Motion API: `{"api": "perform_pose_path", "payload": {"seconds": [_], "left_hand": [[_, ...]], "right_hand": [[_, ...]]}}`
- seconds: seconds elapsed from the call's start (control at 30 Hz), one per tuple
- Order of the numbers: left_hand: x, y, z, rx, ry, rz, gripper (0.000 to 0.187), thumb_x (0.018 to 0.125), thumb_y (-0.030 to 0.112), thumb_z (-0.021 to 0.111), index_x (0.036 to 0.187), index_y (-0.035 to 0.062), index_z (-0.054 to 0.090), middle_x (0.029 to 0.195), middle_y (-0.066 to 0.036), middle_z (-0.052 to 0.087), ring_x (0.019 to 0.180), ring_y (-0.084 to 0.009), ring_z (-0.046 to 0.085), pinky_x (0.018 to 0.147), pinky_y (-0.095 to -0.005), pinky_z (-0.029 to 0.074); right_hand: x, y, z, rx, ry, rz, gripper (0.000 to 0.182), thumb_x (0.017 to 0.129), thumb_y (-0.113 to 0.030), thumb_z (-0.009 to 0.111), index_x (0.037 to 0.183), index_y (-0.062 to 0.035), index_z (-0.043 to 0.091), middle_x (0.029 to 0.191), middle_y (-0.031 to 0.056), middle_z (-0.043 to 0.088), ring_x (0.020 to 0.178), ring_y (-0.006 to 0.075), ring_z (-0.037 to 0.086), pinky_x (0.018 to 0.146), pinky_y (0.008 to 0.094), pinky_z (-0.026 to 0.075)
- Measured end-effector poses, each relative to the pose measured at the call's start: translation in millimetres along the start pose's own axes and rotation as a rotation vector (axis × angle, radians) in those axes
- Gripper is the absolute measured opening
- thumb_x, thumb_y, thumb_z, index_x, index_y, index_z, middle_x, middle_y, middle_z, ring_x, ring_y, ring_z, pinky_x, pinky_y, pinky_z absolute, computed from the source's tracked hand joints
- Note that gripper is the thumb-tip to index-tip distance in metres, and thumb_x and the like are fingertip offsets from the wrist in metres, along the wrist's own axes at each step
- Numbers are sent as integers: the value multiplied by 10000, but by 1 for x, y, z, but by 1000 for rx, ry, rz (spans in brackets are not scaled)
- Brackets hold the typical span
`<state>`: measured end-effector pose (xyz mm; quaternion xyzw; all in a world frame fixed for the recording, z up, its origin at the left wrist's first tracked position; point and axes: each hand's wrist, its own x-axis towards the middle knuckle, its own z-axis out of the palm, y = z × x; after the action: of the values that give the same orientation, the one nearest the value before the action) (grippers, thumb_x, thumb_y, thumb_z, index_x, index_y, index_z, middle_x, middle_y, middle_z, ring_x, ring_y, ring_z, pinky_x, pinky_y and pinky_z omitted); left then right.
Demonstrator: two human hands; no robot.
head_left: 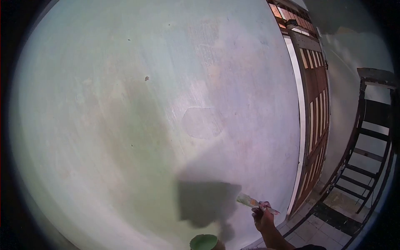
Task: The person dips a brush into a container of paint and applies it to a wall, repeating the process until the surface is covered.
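Note:
My right hand [262,217] is closed around the handle of a paintbrush [250,201] at the lower right. The flat bristles, greenish and worn-looking, point left and overlap the pale wall [233,104]. Dark and reddish smears mark the fingers. A container of green paint [204,241] shows at the bottom edge, cut off by the frame, with a brownish patch along its right side. No clear part of my left hand shows. The wall carries a streaky whitish-green coat, a rounded patch outline in the middle and several small pits.
To the right, a wooden slatted door or shutter [316,87] stands beside the wall's edge. Farther right, a dark ladder [360,166] rises from the tiled floor [316,233]. A broad shadow [204,200] falls on the wall left of the brush.

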<state>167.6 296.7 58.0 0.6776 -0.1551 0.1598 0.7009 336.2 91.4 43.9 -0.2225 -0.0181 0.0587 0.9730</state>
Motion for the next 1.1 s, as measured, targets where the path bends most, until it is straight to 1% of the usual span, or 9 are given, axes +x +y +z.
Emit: {"api": "perform_pose_path", "payload": {"seconds": [0.03,0.3,0.6,0.7,0.8,0.87,1.0,1.07,1.1], "left_hand": [[-3,1,2,5,13,0,1101,500,349,863,1331,49,207,1275,-147,415,1188,-267,418,989,-435,337],[-60,17,24,18,144,-20,1088,499,352,864,1321,47,219,1258,-152,431,1173,-269,432,977,-438,350],[-152,51,88,29,337,-46,1074,498,356,866,1309,45,234,1239,-157,448,1158,-272,447,964,-441,364],[-177,65,111,31,396,-57,1069,498,357,866,1305,44,239,1233,-159,453,1152,-273,452,960,-442,369],[-194,75,131,30,439,-65,1064,498,358,866,1301,43,244,1226,-161,459,1147,-273,457,956,-443,374],[-201,82,140,31,461,-66,1061,497,359,867,1299,43,247,1222,-162,463,1144,-274,460,953,-444,377],[-210,89,158,30,501,-61,1055,497,360,867,1294,42,253,1214,-164,470,1136,-275,467,947,-445,383],[-207,90,163,35,518,-56,1052,497,361,868,1291,41,257,1209,-166,474,1133,-276,470,944,-446,386],[-205,89,165,35,524,-55,1050,497,362,868,1290,41,258,1207,-166,476,1131,-276,472,942,-446,388]], "right_hand": [[3,4,-11,44,-97,-6,108,836,-166,567,913,-188,496,903,14,560,740,241,598,610,365,502],[-36,-14,-18,-100,-54,128,94,867,-154,519,950,-136,477,874,103,578,758,274,618,623,361,534],[-96,-27,-3,-205,-101,243,97,857,-131,526,939,-121,476,850,98,586,711,242,626,567,336,536],[-100,-30,5,-174,-133,127,79,849,-104,534,911,-111,485,826,84,585,673,227,612,556,324,522],[-88,-53,32,-167,-199,27,88,853,-93,514,932,-106,476,843,54,545,742,203,573,618,321,495],[-78,-75,67,-124,-180,-32,47,886,-165,491,899,-120,483,898,40,525,754,166,538,625,298,480],[-35,-118,126,-139,-194,-209,149,892,-180,487,1033,-134,493,958,38,525,772,159,527,695,278,485],[-15,-141,154,-116,-279,-229,292,887,-113,471,1175,-88,429,1105,80,504,948,185,527,815,363,469],[-2,-153,165,-79,-328,-222,312,890,-111,470,1196,-77,420,1136,85,494,969,189,519,833,355,461]]}}
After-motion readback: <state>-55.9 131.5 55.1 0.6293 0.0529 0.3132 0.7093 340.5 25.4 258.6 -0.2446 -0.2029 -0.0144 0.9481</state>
